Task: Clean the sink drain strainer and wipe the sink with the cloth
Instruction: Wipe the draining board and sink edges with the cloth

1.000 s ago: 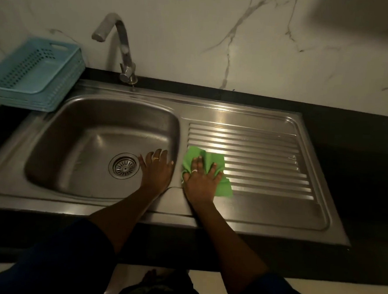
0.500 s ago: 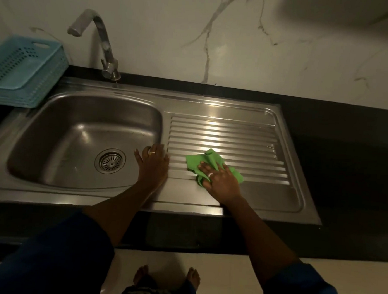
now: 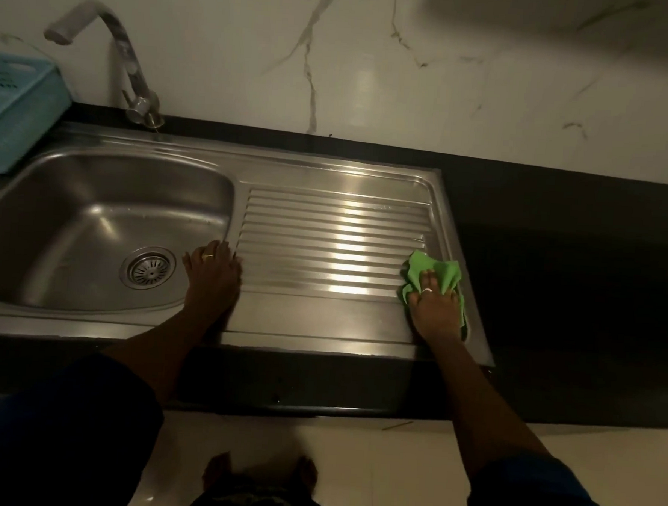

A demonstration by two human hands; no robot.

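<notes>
our right hand [image 3: 434, 306] now presses the green cloth [image 3: 446, 273] flat at the drainboard's [image 3: 326, 232] right edge, moved from its centre. our left hand [image 3: 214, 273] stays flat, fingers straight, on the basin [image 3: 93, 199] rim. the strainer [image 3: 148, 268] sits in the basin drain.

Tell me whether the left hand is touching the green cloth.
Apart. The head view shows the left hand at the basin edge and the cloth under the right hand, bare drainboard between.

Dim light falls on a veined white marble wall [image 3: 375, 59], black countertop [image 3: 578, 267] and pale floor [image 3: 409, 472].
</notes>
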